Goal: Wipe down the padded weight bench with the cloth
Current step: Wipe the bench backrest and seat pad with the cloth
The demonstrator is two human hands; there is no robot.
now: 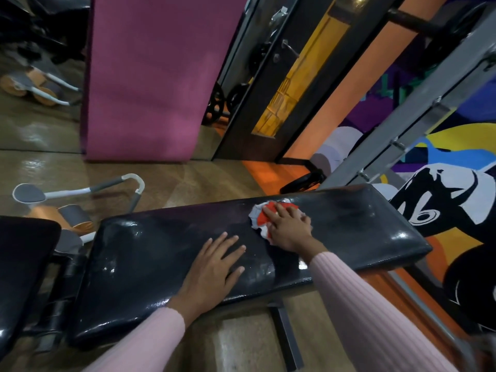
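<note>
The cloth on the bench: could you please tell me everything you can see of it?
The cloth is a crumpled rag, white with orange-red patches, soft fabric by its look. It lies bunched on the black padded bench, towards the far edge of the long pad. The right hand presses flat on it and hides much of it. The left hand rests apart on the bare pad.

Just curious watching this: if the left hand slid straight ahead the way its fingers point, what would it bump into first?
Probably the cloth under the right hand. The left hand lies flat on the bench pad, its fingers aimed up and to the right, with only bare pad in between.
</note>
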